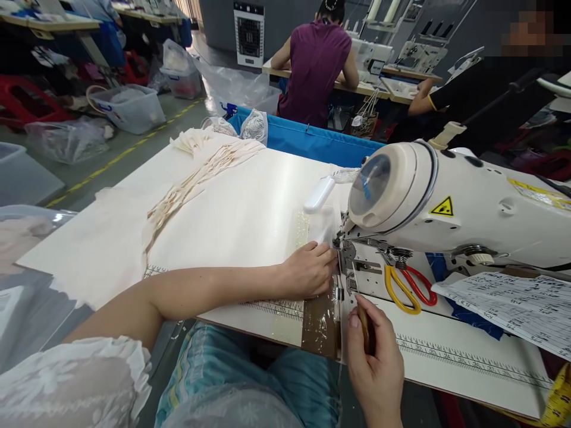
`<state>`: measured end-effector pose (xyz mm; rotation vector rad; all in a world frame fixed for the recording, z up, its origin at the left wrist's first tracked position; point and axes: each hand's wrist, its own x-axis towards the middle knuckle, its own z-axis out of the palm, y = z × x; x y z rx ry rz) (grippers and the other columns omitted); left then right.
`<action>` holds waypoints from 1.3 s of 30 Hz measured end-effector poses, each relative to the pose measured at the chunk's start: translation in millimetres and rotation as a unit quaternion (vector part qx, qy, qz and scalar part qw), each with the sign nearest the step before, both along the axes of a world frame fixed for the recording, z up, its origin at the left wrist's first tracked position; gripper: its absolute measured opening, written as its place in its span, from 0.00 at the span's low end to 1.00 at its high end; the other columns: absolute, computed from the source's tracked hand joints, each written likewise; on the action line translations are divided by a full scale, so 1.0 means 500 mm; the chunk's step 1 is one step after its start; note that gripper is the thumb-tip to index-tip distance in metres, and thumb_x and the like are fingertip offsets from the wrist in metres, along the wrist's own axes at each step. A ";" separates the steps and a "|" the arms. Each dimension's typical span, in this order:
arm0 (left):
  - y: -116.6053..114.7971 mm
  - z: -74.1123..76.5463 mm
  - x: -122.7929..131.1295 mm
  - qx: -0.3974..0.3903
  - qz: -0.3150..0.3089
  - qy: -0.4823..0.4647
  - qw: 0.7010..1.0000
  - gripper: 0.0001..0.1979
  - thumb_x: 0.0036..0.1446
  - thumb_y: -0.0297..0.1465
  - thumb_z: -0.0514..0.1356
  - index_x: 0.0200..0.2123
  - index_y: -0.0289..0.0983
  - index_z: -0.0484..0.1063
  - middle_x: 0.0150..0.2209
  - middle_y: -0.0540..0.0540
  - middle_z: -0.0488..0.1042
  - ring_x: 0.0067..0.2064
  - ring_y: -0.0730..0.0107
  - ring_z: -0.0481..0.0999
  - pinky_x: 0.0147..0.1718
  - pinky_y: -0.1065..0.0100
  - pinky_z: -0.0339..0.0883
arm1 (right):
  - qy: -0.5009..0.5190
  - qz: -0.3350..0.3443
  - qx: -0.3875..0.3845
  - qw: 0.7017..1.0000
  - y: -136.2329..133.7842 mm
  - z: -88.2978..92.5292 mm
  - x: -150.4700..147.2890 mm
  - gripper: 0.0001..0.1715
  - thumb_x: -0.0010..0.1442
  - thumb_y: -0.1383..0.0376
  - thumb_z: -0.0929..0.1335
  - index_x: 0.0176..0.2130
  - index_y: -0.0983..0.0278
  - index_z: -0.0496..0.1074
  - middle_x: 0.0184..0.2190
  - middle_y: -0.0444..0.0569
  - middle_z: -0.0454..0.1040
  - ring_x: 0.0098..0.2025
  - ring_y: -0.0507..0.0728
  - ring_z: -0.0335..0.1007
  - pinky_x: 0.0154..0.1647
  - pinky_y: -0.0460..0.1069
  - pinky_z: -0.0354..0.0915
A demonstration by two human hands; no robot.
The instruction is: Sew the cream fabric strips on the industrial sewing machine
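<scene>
Left hand (313, 270), fingers bent, grip unclear, is nearer: white cloth (322, 226) lies just beyond it, beside the machine (397, 184). Right hand (377, 348) grips a brown handle (366, 330).

A short, sheer white sleeve (80, 380) with floral motifs and a ruffled hem is worn on the left side. Right of the sleeve, a teal-blue cloth garment (223, 356) with pale stripes is partly covered by translucent whitish fabric (250, 410).

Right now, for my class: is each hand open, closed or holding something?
Left hand: palm down; grip cannot be told.
Right hand: closed, holding a brown object.
</scene>
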<state>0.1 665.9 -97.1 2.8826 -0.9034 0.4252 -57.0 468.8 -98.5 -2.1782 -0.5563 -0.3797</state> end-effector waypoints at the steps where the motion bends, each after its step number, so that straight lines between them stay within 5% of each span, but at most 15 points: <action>1: 0.000 0.001 0.003 -0.004 0.004 0.009 1.000 0.17 0.65 0.32 0.51 0.50 0.25 0.70 0.52 0.32 0.70 0.51 0.54 0.69 0.48 0.58 0.64 | -0.022 0.020 -0.014 0.999 0.010 0.002 0.007 0.16 0.68 0.65 0.62 0.54 0.63 0.70 0.42 0.55 0.76 0.43 0.57 0.76 0.37 0.49 0.72; 12: 0.005 -0.003 0.015 -0.022 0.004 0.040 0.999 0.15 0.65 0.29 0.52 0.49 0.26 0.71 0.52 0.33 0.70 0.52 0.55 0.69 0.48 0.59 0.65 | -0.098 -0.041 -0.218 0.970 0.061 -0.013 0.030 0.19 0.69 0.65 0.59 0.52 0.67 0.72 0.38 0.54 0.76 0.28 0.55 0.72 0.19 0.46 0.61; 32: 0.020 -0.009 0.029 -0.025 0.024 0.063 0.997 0.21 0.64 0.32 0.53 0.56 0.25 0.67 0.56 0.35 0.68 0.56 0.53 0.66 0.52 0.57 0.64 | -0.184 -0.140 -0.368 0.901 0.106 -0.005 0.049 0.20 0.68 0.67 0.59 0.51 0.69 0.76 0.35 0.52 0.78 0.17 0.51 0.64 0.16 0.48 0.51; 36: 0.031 -0.006 0.034 -0.027 0.040 0.073 0.996 0.20 0.63 0.31 0.53 0.56 0.27 0.68 0.56 0.35 0.69 0.57 0.53 0.66 0.55 0.56 0.63 | -0.141 -0.109 -0.324 0.929 0.080 -0.007 0.032 0.20 0.69 0.66 0.59 0.54 0.67 0.73 0.40 0.53 0.78 0.23 0.53 0.69 0.18 0.48 0.53; 39: 0.030 0.006 0.026 -0.033 0.050 0.083 0.995 0.19 0.62 0.29 0.54 0.53 0.27 0.70 0.54 0.36 0.70 0.55 0.54 0.68 0.55 0.56 0.63 | -0.102 -0.063 -0.213 0.970 0.025 0.001 0.021 0.23 0.71 0.61 0.58 0.59 0.67 0.67 0.44 0.58 0.76 0.36 0.60 0.74 0.25 0.50 0.63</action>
